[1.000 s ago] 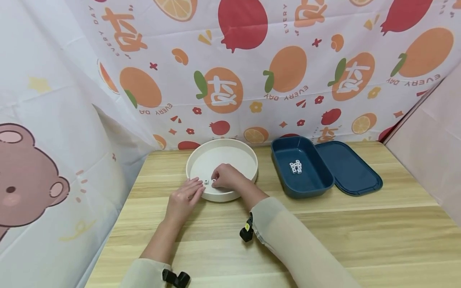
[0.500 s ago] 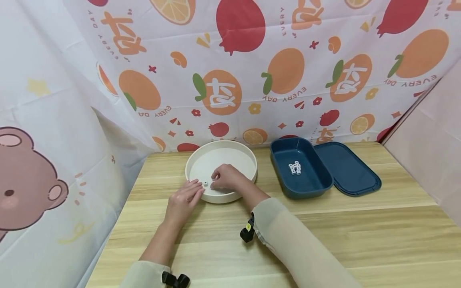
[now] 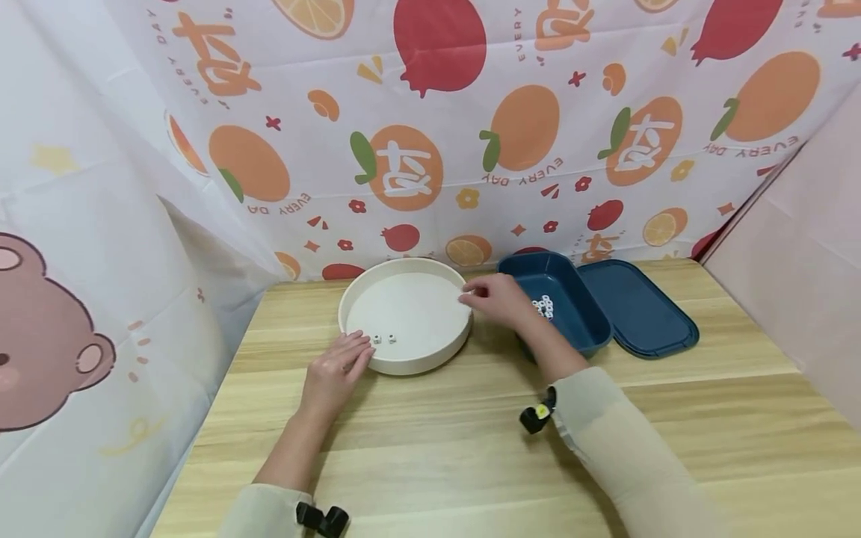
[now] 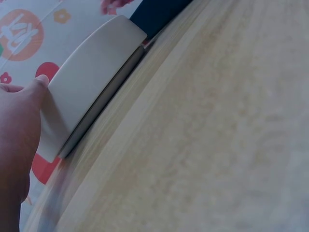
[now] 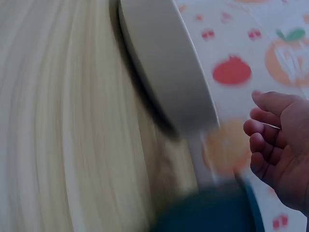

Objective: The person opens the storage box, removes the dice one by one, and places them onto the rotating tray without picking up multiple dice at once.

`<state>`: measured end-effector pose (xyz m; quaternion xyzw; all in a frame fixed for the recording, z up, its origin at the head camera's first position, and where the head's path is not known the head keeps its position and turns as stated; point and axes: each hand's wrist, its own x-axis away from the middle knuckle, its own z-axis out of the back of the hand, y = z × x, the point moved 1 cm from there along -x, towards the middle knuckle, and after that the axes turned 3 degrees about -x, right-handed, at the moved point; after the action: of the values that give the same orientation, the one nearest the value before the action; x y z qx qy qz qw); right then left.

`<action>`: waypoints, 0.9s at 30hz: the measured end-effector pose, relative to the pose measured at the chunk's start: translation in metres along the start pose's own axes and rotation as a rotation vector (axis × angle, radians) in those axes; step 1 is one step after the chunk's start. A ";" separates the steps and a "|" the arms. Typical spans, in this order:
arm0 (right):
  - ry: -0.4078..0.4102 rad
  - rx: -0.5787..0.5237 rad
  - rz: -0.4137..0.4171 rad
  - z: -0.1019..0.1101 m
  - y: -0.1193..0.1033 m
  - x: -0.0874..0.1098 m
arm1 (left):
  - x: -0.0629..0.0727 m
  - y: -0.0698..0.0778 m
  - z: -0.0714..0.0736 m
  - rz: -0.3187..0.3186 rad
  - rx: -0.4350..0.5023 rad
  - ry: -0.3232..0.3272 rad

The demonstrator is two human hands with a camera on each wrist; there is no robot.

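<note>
In the head view, two small white cubes with dark marks (image 3: 385, 339) sit side by side near the left front wall of a round off-white tray (image 3: 403, 366). My left hand (image 3: 334, 368) rests on the tray's left front rim, fingers extended over it; the left wrist view has the thumb on the rim. My right hand (image 3: 498, 297) is in the air between the tray and a deep blue box (image 3: 581, 302). Its fingers are loosely curled, and no cube shows between them in the right wrist view. Several similar cubes (image 3: 543, 307) lie in the box, partly hidden by that arm.
A flat blue lid (image 3: 635, 308) lies right of the box, against its side. Behind the wooden table (image 3: 430, 448) hangs a fruit-print cloth (image 3: 464, 149). Tray and box stand near the back edge.
My right hand has let go of a cube in the tray, leaving it beside the other, and moved right past the tray's rim towards the box. My left hand keeps its place on the rim.
</note>
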<state>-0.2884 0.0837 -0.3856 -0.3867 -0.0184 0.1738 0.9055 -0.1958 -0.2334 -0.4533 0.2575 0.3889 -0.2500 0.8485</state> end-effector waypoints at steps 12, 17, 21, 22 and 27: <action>0.001 0.248 -0.068 0.065 0.080 0.037 | -0.001 -0.004 0.004 0.004 -0.024 0.000; -0.071 0.303 -0.149 0.064 0.091 0.040 | -0.001 -0.003 0.005 0.029 -0.032 -0.035; -0.083 0.343 -0.203 0.060 0.097 0.043 | 0.000 -0.002 0.004 0.042 -0.031 -0.057; -0.080 0.350 -0.210 0.060 0.098 0.044 | 0.000 -0.002 0.003 0.042 -0.028 -0.056; -0.063 0.346 -0.212 0.058 0.105 0.048 | 0.001 0.000 0.001 0.019 -0.017 -0.021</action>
<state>-0.2851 0.2072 -0.4240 -0.2154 -0.0571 0.0903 0.9707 -0.1949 -0.2336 -0.4533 0.2516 0.3794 -0.2413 0.8570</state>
